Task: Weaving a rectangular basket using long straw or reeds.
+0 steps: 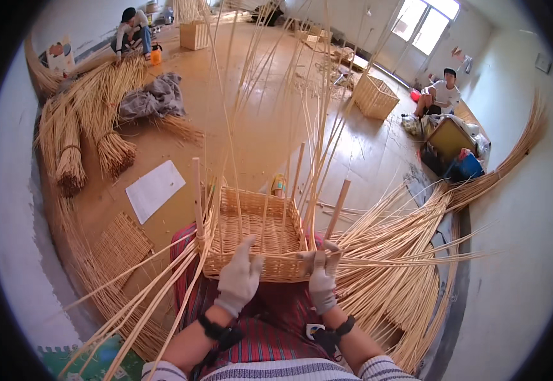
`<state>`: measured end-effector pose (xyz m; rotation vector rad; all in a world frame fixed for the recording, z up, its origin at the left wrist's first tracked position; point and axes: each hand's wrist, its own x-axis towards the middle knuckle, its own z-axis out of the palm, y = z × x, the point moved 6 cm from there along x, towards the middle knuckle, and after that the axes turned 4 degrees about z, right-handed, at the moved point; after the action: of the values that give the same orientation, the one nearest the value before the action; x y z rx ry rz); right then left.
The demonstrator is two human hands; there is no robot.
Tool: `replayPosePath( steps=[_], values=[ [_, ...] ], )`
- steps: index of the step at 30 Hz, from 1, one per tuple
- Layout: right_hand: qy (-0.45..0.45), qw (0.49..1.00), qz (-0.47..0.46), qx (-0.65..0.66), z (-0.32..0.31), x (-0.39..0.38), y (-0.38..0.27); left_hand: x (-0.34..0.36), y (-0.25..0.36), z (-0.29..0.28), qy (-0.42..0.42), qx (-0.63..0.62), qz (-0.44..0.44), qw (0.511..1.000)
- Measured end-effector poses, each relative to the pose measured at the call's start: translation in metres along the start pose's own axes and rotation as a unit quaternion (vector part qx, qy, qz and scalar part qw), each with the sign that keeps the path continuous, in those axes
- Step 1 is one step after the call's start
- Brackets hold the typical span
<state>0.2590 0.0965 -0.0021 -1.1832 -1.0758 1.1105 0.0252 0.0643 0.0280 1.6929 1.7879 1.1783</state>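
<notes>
A half-woven square wicker basket (260,233) rests on my lap, with wooden corner posts and long thin canes rising from its rim. My left hand (239,278), in a pale glove, presses on the near wall of the basket with fingers spread. My right hand (321,279), also gloved, pinches weaving canes at the near right corner beside a post (337,208). Loose cane strands (143,298) trail from the left corner down past my knee. A red checked cloth (270,330) covers my lap.
Cane bundles (86,127) lie on the wooden floor at left, and a big fan of canes (410,254) at right. A white sheet (154,189), a woven panel (121,244) and a finished basket (374,96) are nearby. Two people sit at the far side.
</notes>
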Motion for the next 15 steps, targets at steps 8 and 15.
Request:
replayPosePath(
  steps=[8, 15],
  values=[
    [-0.047, 0.841, -0.304, -0.444, 0.119, 0.07, -0.113, 0.017, -0.024, 0.054, -0.165, -0.215, -0.264, 0.926],
    [-0.018, 0.999, -0.034, 0.019, -0.016, 0.044, -0.056, 0.025, -0.015, 0.045, -0.1, -0.259, -0.264, 0.924]
  ],
)
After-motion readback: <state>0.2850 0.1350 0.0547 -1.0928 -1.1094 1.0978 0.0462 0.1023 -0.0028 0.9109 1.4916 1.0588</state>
